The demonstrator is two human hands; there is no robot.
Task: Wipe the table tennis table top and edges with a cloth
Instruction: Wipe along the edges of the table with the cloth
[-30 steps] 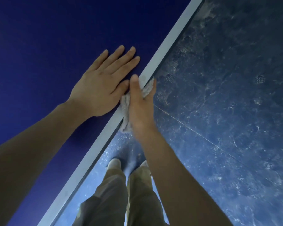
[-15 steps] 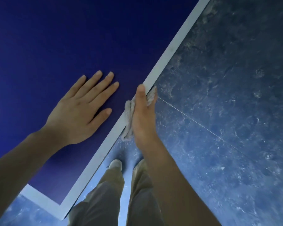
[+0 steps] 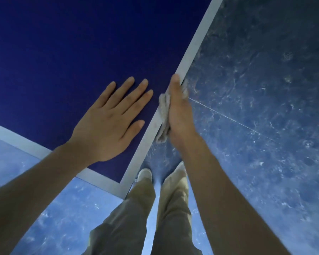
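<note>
While my right hand (image 3: 179, 111) grips one cloth (image 3: 163, 116) lengthwise along the desk (image 3: 63, 52) edge, my left hand (image 3: 110, 122) lies flat, fingers straight; two hands.

The table top (image 3: 63, 52) under my left palm looked matt and finely grained, its pale border stripe (image 3: 197, 43) flat and dull. The cloth (image 3: 164, 115) in my right hand was soft, crumpled fabric, and the floor (image 3: 265, 107) on the right looked smooth, mottled like stone, with a faint sheen.

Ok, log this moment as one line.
step: wiping side edge | right hand: grips cloth on white edge stripe | left hand: flat on table top | table corner near
</note>
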